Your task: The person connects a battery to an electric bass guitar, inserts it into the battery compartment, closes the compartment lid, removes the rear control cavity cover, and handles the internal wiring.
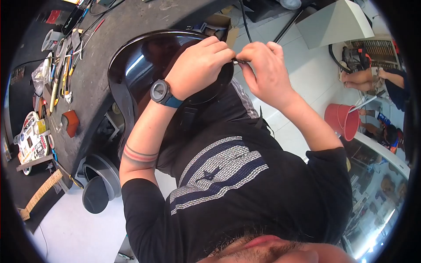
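A glossy black guitar body (151,55) lies tilted across my lap, against the edge of the workbench. My left hand (204,63), with a watch on its wrist, rests over this body, its fingers curled and closed near the rim. My right hand (265,70) is just beyond the rim, thumb and forefinger pinched together. Between the fingertips of both hands shows a small dark and silvery piece (238,61). It is too small and too covered to name, and what the left fingertips grip is mostly hidden.
The dark workbench (94,83) on the left carries several hand tools, an orange-brown block (70,122) and a sticker-covered item (33,142). A guitar neck (44,190) lies lower left, near a grey bin (103,175). A red bucket (342,120) and other people are on the right.
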Demonstrator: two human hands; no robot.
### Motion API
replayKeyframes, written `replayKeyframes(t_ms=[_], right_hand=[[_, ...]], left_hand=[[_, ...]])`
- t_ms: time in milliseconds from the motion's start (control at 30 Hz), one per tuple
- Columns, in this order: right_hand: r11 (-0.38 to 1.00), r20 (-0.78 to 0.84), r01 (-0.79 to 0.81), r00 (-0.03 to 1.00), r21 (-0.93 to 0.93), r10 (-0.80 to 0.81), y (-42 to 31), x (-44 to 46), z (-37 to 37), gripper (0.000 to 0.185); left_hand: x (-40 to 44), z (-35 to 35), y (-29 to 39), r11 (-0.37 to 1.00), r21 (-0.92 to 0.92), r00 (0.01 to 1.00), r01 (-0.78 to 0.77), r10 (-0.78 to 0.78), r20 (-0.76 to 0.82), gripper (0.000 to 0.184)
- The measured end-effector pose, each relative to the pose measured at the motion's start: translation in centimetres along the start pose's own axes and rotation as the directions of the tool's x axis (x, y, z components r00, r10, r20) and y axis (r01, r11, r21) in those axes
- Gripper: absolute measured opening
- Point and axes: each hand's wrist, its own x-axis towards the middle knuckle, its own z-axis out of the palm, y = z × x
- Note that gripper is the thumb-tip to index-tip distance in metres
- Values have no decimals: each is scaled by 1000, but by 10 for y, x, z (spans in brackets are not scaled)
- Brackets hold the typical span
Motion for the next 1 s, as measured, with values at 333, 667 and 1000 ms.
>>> replayKeyframes(t_ms=[333, 667, 1000], right_hand=[[819, -65, -314, 918, 481, 390, 7, -16, 86, 33], [846, -124, -266, 925, 462, 359, 9, -15, 95, 13], [874, -293, -155, 903, 461, 315, 44, 42, 70, 7]], left_hand=[[7, 7, 8, 995, -15, 992, 103, -104, -74, 22], [-3, -4, 24, 763, -644, 829, 55, -394, -397, 38], [-101, -33, 61, 397, -884, 570, 246, -797, -200, 44]])
